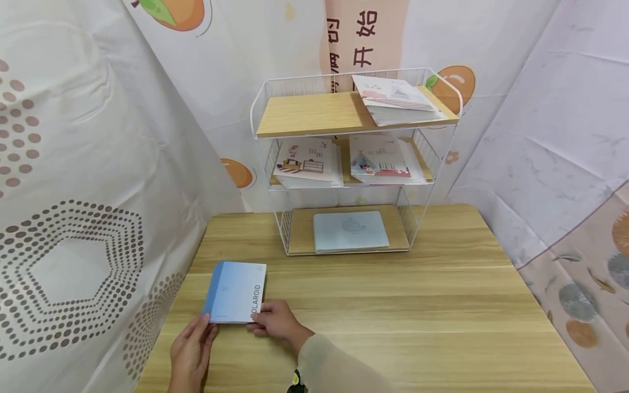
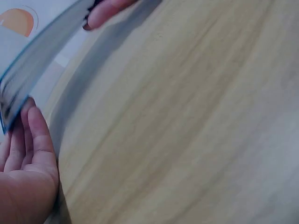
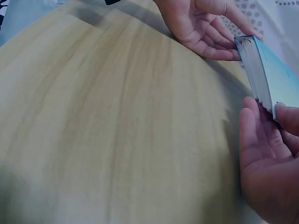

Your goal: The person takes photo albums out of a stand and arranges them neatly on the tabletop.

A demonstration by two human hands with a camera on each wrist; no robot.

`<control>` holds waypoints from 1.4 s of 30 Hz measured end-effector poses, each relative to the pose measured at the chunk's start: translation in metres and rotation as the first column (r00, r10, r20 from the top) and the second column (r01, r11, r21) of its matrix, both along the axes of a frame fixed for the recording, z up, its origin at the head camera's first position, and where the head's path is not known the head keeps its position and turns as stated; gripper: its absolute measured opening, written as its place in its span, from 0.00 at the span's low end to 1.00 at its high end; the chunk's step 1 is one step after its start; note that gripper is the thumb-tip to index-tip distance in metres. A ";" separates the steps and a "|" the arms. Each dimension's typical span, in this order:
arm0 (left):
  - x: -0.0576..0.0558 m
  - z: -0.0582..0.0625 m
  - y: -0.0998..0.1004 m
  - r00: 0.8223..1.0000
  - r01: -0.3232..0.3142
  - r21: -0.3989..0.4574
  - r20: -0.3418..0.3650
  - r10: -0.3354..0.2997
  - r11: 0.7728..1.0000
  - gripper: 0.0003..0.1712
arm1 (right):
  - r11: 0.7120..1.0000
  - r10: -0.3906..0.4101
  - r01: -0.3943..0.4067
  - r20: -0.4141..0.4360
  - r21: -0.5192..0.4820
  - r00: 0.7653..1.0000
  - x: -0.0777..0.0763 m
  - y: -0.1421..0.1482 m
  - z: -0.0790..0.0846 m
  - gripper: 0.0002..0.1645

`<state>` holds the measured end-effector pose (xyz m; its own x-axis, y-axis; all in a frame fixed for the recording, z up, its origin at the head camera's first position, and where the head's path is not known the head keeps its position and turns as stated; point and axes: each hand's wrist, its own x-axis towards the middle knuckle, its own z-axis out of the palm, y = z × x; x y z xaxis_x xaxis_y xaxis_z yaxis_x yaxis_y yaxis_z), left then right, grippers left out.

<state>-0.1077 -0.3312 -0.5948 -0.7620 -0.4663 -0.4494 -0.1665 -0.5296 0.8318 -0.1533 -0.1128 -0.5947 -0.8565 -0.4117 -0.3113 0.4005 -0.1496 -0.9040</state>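
Note:
A thick blue-and-white book point(image 1: 236, 292) with "OLAROID" lettering on its cover is held at the left side of the table. My left hand point(image 1: 190, 346) grips its near left corner, thumb on the cover and fingers underneath. At the near right corner my right hand point(image 1: 280, 320) pinches it, the thumb over part of the lettering. In the right wrist view the page edges of the book point(image 3: 259, 70) show between its covers, with the right hand's fingers point(image 3: 261, 135) below. The left wrist view shows the book tilted, apart from the tabletop at its near edge.
A white wire shelf point(image 1: 347, 253) with wooden boards stands at the back of the wooden table point(image 1: 393, 305). Illustrated booklets point(image 1: 400, 98) lie on its upper boards, and a pale blue book point(image 1: 350, 231) lies on the lowest. Patterned cloth point(image 1: 73, 164) hangs around the table.

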 end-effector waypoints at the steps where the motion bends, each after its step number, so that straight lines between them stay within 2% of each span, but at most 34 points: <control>1: 0.000 -0.001 0.000 1.000 -0.022 -0.009 0.007 0.022 1.000 0.09 | 1.000 -0.001 0.001 -0.002 0.008 1.000 0.001 -0.001 -0.001 0.09; 5: -0.001 -0.006 0.004 0.995 -0.089 -0.060 0.050 0.092 0.994 0.24 | 0.999 -0.001 0.002 -0.019 0.032 1.000 0.004 -0.005 -0.003 0.10; 8: -0.003 -0.008 0.006 0.991 -0.103 -0.110 0.072 0.111 0.989 0.37 | 0.999 0.007 -0.005 -0.038 0.039 0.999 0.003 -0.005 -0.004 0.11; 12: -0.006 -0.010 0.008 0.988 -0.105 -0.152 0.095 0.120 0.983 0.43 | 0.998 0.034 -0.032 -0.049 0.051 0.998 0.001 -0.005 -0.008 0.13; 17: -0.007 -0.011 0.008 0.982 -0.114 -0.171 0.128 0.137 0.979 0.43 | 0.996 0.062 -0.057 -0.076 0.066 0.995 -0.001 -0.006 -0.011 0.11; 21: -0.010 -0.012 0.009 0.977 -0.149 -0.161 0.127 0.170 0.976 0.42 | 0.996 0.048 -0.042 -0.085 0.077 0.995 -0.002 -0.006 -0.010 0.10; 26: -0.011 -0.012 0.011 0.975 -0.184 -0.157 0.099 0.201 0.970 0.41 | 0.996 0.026 -0.021 -0.055 0.083 0.998 -0.004 -0.008 -0.007 0.12; 29: -0.009 -0.011 0.012 0.974 -0.214 -0.129 0.049 0.222 0.968 0.40 | 0.994 0.018 -0.012 -0.051 0.109 0.999 -0.004 -0.010 -0.006 0.13; 34: -0.006 -0.010 0.014 0.964 -0.265 -0.076 -0.016 0.264 0.961 0.35 | 0.987 0.004 0.005 -0.059 0.163 0.998 -0.003 -0.011 -0.002 0.06; 36: -0.006 -0.010 0.015 0.959 -0.282 -0.085 -0.017 0.281 0.956 0.34 | 0.986 0.006 0.003 -0.050 0.168 0.999 -0.002 -0.010 0.000 0.05; 42: -0.009 -0.010 0.019 0.943 -0.331 -0.137 -0.013 0.332 0.934 0.32 | 0.987 -0.008 0.013 -0.030 0.162 1.000 -0.002 -0.009 0.003 0.14</control>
<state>-0.1168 -0.3117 -0.6044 -0.5494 -0.7487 -0.3708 -0.0092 -0.4384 0.8987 -0.1556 -0.1221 -0.5914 -0.8702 -0.3487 -0.3482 0.3729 -0.0040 -0.9279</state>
